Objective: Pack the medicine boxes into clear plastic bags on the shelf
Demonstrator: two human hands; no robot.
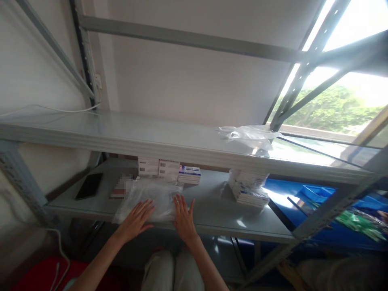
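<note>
A clear plastic bag (pixel 156 196) lies flat on the lower shelf in front of me. My left hand (pixel 137 220) rests palm down on the bag's near left part, fingers stretched out. At the bag's right edge, my right hand (pixel 183 218) lies with fingers spread, touching the plastic. Neither hand grips anything. Just behind the bag stand white cartons (pixel 169 169) and a small stack of blue-and-white boxes (pixel 189 173). Left of the bag is a blurred-out item (pixel 121 188).
A dark phone (pixel 89 186) lies at the shelf's left. Plastic-wrapped boxes (pixel 250 192) sit to the right. Above runs the upper shelf (pixel 157 131), holding crumpled plastic bags (pixel 250 135). Blue bins (pixel 324 194) and green packets (pixel 360 224) show beyond the rack post.
</note>
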